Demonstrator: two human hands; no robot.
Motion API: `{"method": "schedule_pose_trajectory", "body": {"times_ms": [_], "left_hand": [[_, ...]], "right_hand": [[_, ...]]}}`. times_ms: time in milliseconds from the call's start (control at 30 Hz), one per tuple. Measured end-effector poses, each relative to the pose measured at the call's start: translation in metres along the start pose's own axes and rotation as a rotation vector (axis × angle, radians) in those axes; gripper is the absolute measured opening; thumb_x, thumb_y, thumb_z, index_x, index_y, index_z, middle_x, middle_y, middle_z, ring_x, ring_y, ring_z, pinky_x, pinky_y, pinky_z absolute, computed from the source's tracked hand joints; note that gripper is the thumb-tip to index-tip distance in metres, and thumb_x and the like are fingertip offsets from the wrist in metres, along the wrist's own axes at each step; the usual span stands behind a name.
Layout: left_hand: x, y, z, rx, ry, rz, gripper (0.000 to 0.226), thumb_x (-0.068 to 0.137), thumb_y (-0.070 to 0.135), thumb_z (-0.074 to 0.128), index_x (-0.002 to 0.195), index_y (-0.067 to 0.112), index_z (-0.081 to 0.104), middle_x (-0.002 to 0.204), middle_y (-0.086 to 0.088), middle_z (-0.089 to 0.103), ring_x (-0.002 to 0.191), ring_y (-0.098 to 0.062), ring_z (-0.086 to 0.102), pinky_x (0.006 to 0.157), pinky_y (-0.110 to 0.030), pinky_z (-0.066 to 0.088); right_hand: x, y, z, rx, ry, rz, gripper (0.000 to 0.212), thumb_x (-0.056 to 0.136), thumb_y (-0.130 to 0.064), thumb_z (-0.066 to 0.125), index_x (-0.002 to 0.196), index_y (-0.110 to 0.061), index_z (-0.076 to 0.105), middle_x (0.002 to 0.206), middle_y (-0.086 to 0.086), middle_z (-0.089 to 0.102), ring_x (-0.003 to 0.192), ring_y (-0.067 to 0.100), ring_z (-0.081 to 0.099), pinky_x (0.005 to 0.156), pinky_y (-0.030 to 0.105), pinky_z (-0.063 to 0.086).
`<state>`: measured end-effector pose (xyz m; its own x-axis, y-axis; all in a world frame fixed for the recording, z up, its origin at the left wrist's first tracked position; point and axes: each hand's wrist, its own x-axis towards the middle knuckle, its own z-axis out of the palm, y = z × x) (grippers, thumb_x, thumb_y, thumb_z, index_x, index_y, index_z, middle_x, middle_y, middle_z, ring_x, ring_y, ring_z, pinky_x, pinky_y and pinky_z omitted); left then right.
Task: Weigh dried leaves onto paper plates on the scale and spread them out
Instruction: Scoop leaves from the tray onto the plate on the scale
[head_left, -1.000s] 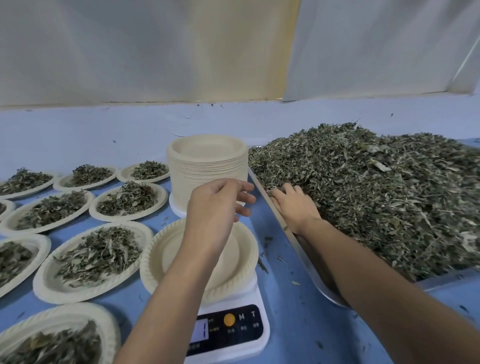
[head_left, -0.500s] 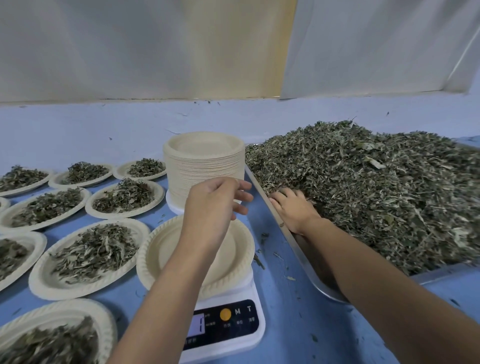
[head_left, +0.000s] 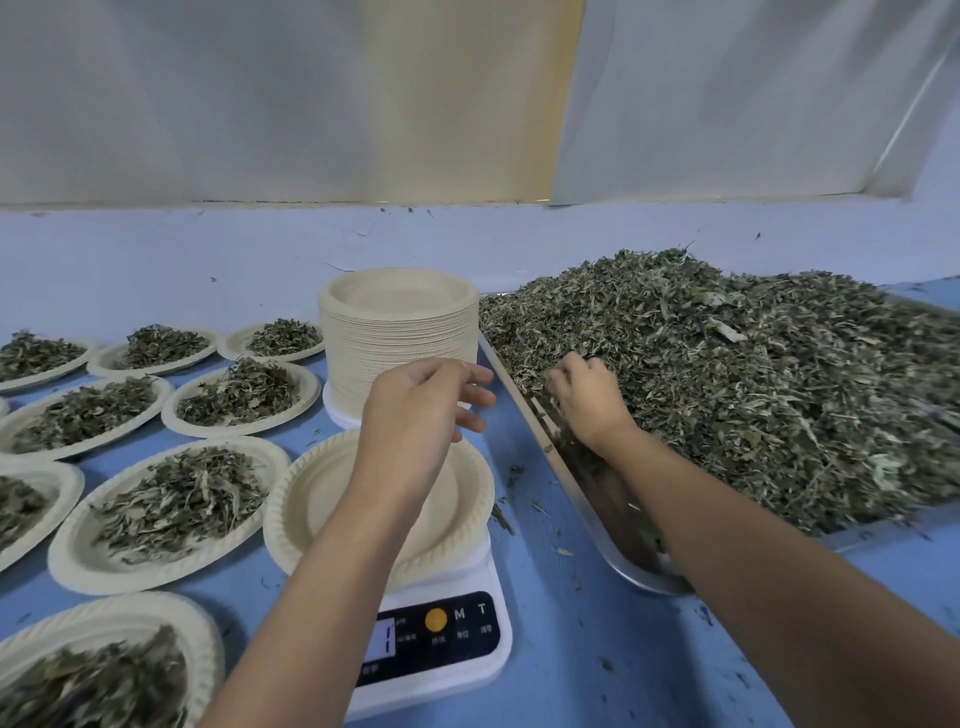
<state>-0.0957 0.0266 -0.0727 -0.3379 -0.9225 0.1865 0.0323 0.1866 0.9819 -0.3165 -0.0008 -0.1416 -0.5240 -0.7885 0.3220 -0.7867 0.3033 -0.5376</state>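
Right now a white scale (head_left: 441, 670) sits on the blue table (head_left: 571, 649). Its little screen shows a 1. On top of the scale lies a round, cream paper plate (head_left: 311, 499) with a wavy rim and nothing in it. The left hand (head_left: 415, 415) hangs just above this plate. Its fingers are loose and a bit bent, and they hold nothing.

To the right of the scale is a shiny metal tray (head_left: 631, 571). It is heaped with dried leaves (head_left: 753, 384). The leaves are grey-green, thin, crinkly and broken into small bits, with little stalks mixed in. The right hand (head_left: 587, 400) is in the pile at the tray's near left edge. Its fingers are bent down into the leaves. The hand is blurry, so I cannot tell if it grips a bunch or just touches them.

Behind the scale stands a tall stack of plates (head_left: 397, 332). To the left of the scale lie many filled plates (head_left: 124, 579), each with a flat heap of the same leaves. Small crumbs of leaf dot the table between the scale and the tray.
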Motion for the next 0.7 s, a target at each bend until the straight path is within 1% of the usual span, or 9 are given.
{"method": "schedule_pose_trajectory", "body": {"times_ms": [100, 167, 233, 300, 367, 433, 533, 633, 700], "left_hand": [[0.0, 0.002, -0.003, -0.013, 0.017, 0.01, 0.026, 0.087, 0.012, 0.048, 0.076, 0.015, 0.072, 0.065, 0.003, 0.069, 0.051, -0.008, 0.056, 0.052, -0.018, 0.041], [0.001, 0.004, -0.008, -0.045, 0.046, 0.007, 0.026, 0.088, 0.012, 0.048, 0.078, 0.014, 0.072, 0.064, 0.003, 0.068, 0.049, -0.006, 0.056, 0.049, -0.014, 0.041], [0.001, 0.005, -0.014, -0.095, 0.085, -0.017, 0.026, 0.089, 0.012, 0.047, 0.079, 0.013, 0.072, 0.064, 0.003, 0.068, 0.049, -0.007, 0.056, 0.048, -0.014, 0.04], [0.0, 0.004, -0.022, -0.152, 0.128, -0.06, 0.026, 0.089, 0.013, 0.047, 0.082, 0.012, 0.071, 0.066, 0.003, 0.069, 0.051, -0.007, 0.056, 0.05, -0.016, 0.04], [-0.002, 0.002, -0.031, -0.202, 0.164, -0.096, 0.025, 0.089, 0.012, 0.046, 0.084, 0.012, 0.071, 0.069, 0.002, 0.069, 0.055, -0.008, 0.057, 0.053, -0.018, 0.041], [-0.004, 0.001, -0.041, -0.226, 0.199, -0.117, 0.025, 0.09, 0.011, 0.046, 0.087, 0.012, 0.07, 0.073, 0.001, 0.069, 0.06, -0.009, 0.059, 0.056, -0.018, 0.044], [-0.005, -0.001, -0.057, -0.31, 0.24, -0.162, 0.023, 0.093, 0.012, 0.044, 0.092, 0.012, 0.067, 0.08, 0.001, 0.069, 0.065, -0.009, 0.062, 0.055, -0.016, 0.049], [-0.004, -0.006, -0.072, -0.364, 0.252, -0.225, 0.021, 0.097, 0.018, 0.043, 0.106, 0.011, 0.061, 0.095, 0.0, 0.066, 0.081, -0.01, 0.062, 0.067, -0.021, 0.051], [-0.002, -0.011, -0.079, -0.364, 0.26, -0.269, 0.022, 0.098, 0.023, 0.044, 0.112, 0.011, 0.056, 0.105, -0.003, 0.062, 0.091, -0.014, 0.06, 0.069, -0.024, 0.048]], "right_hand": [[0.001, -0.01, -0.02, 0.393, 0.126, 0.105, 0.023, 0.103, -0.027, 0.034, 0.098, -0.011, 0.049, 0.085, 0.006, 0.052, 0.07, 0.017, 0.045, 0.056, 0.023, 0.037], [-0.005, -0.021, -0.031, 0.615, 0.145, 0.159, 0.022, 0.103, -0.029, 0.033, 0.099, -0.014, 0.048, 0.074, 0.0, 0.047, 0.062, 0.013, 0.041, 0.052, 0.025, 0.033], [-0.012, -0.037, -0.042, 0.807, 0.133, 0.188, 0.026, 0.104, -0.031, 0.033, 0.107, -0.012, 0.05, 0.076, 0.001, 0.051, 0.062, 0.012, 0.045, 0.055, 0.028, 0.039], [-0.018, -0.058, -0.051, 0.965, 0.122, 0.188, 0.027, 0.103, -0.031, 0.033, 0.107, -0.012, 0.052, 0.088, 0.011, 0.061, 0.069, 0.018, 0.054, 0.063, 0.039, 0.05], [-0.025, -0.083, -0.06, 1.077, 0.116, 0.181, 0.022, 0.103, -0.03, 0.034, 0.1, -0.019, 0.053, 0.115, 0.02, 0.059, 0.094, 0.027, 0.062, 0.086, 0.049, 0.05], [-0.032, -0.108, -0.066, 1.152, 0.095, 0.162, 0.021, 0.103, -0.031, 0.035, 0.104, -0.023, 0.054, 0.121, 0.014, 0.059, 0.111, 0.027, 0.058, 0.1, 0.048, 0.044], [-0.047, -0.139, -0.061, 1.287, -0.023, 0.113, 0.02, 0.103, -0.029, 0.037, 0.097, -0.028, 0.056, 0.096, -0.003, 0.062, 0.095, 0.015, 0.061, 0.096, 0.047, 0.046], [-0.068, -0.161, -0.04, 1.326, -0.217, 0.038, 0.024, 0.102, -0.026, 0.039, 0.085, -0.026, 0.056, 0.089, -0.002, 0.066, 0.099, 0.012, 0.063, 0.094, 0.042, 0.048], [-0.079, -0.168, -0.022, 1.133, -0.267, -0.094, 0.023, 0.101, -0.024, 0.04, 0.083, -0.021, 0.054, 0.088, -0.001, 0.063, 0.092, 0.0, 0.063, 0.086, 0.021, 0.048]]}}
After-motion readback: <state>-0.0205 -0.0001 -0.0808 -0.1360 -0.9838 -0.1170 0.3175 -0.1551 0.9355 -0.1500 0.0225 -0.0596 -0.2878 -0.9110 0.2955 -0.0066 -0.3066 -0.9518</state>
